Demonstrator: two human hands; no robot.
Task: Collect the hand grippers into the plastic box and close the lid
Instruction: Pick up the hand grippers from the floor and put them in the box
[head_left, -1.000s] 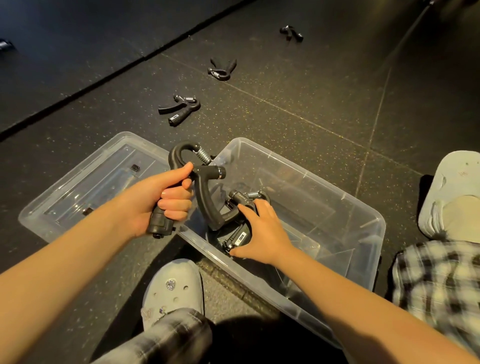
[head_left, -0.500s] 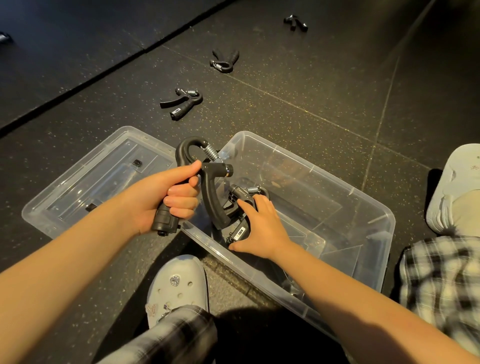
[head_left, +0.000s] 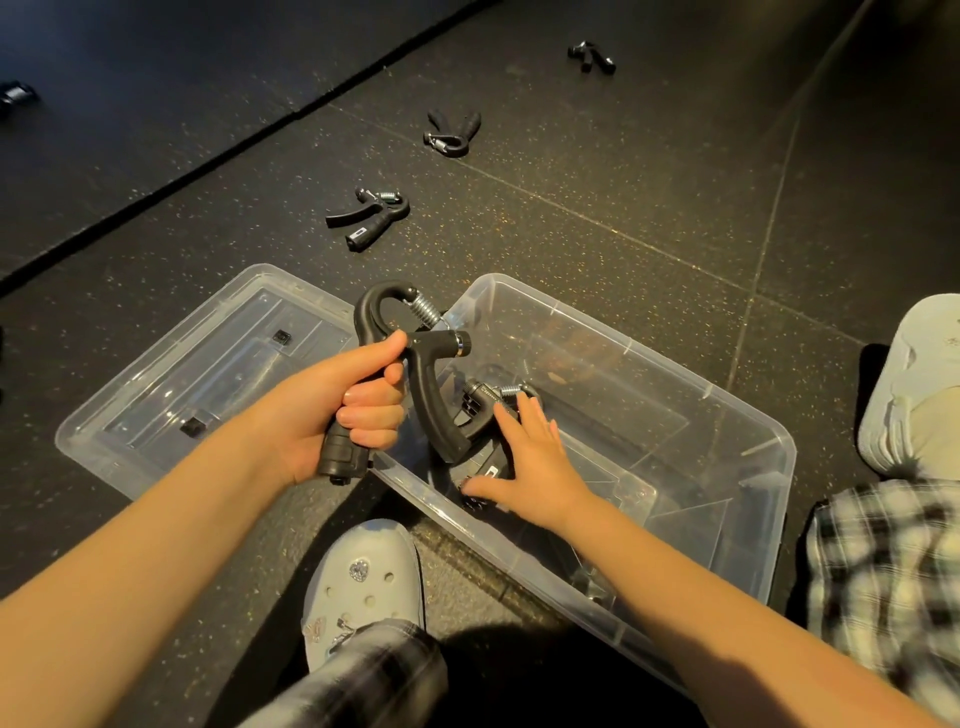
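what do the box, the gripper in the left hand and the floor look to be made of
The plastic box: clear, glossy plastic; you see the floor through its walls. The held hand gripper: matte black handles, likely plastic or rubber-coated, gripped by the left hand; its coil spring looks like shiny bare metal. The floor: dark matte speckled tiles, probably rubber.

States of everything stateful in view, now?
plastic box: open, lid off.
lid: flat on floor, left of box.
held hand gripper: left hand grips one handle, over box edge.
boxed hand gripper: inside box, right hand resting on it.
floor hand grippers: loose, uncollected.
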